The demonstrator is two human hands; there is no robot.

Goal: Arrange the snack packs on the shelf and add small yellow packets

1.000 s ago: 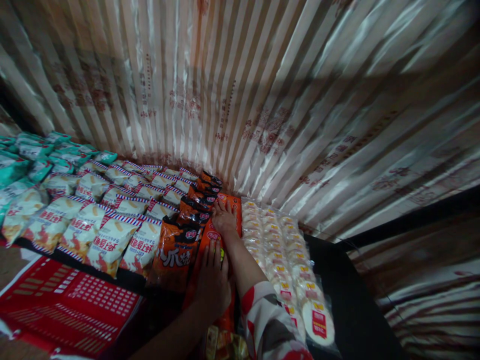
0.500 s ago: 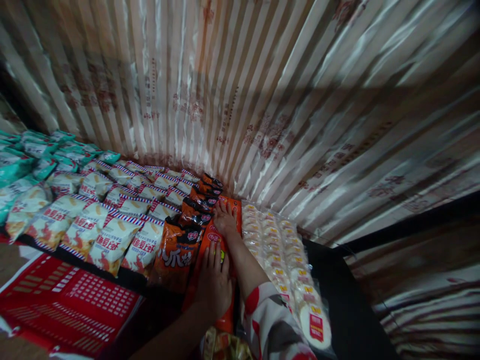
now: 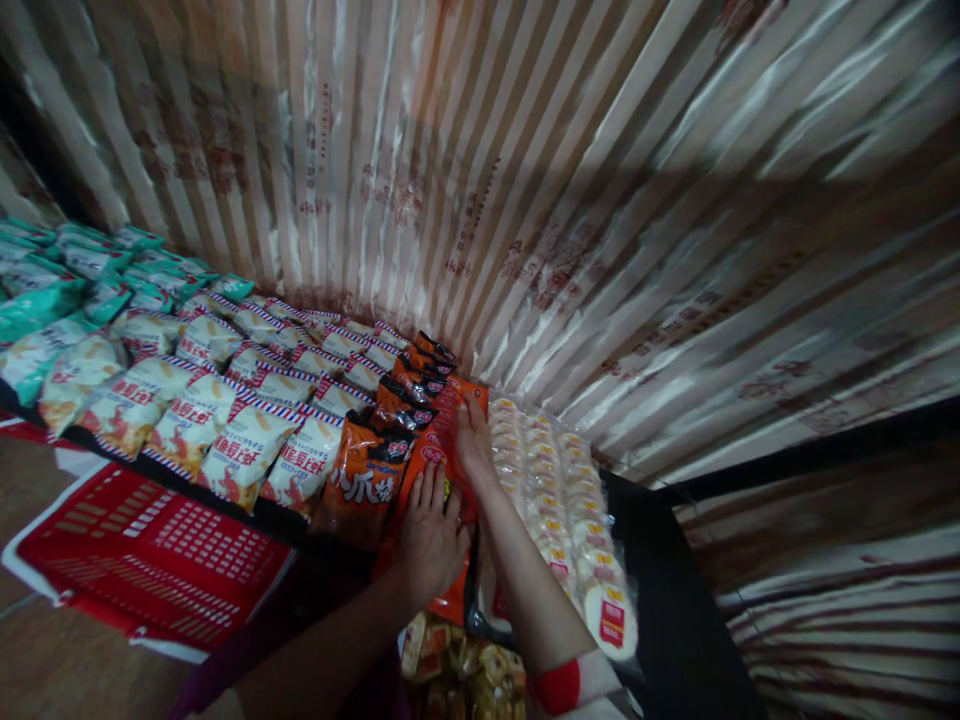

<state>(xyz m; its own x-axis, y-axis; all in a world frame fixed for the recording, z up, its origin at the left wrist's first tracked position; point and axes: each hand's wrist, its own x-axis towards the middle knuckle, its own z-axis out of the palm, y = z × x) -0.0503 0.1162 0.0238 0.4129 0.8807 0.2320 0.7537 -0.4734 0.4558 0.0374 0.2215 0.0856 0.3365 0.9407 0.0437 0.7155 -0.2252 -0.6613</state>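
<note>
Both my hands rest on a long orange snack packet (image 3: 433, 452) that lies on a dark shelf (image 3: 667, 590). My left hand (image 3: 431, 535) presses flat on its near end, fingers stretched out. My right hand (image 3: 475, 436) lies on the far end with fingers extended, close to the striped curtain (image 3: 540, 200). To the right of the orange packet sit clear packs of round rice crackers (image 3: 562, 500). Orange-and-black snack bags (image 3: 367, 480) stand in a row just to its left.
White snack bags with red and blue stripes (image 3: 247, 440) fill the shelf to the left, and teal bags (image 3: 45, 290) lie beyond them. A red plastic basket (image 3: 142, 560) sits below the shelf at the left. More wrapped snacks (image 3: 457, 665) show beneath my arms.
The view has shifted, so the shelf sits a little higher and farther right. My right hand has turned slightly toward the rice crackers; my left hand stays flat on the orange packet.
</note>
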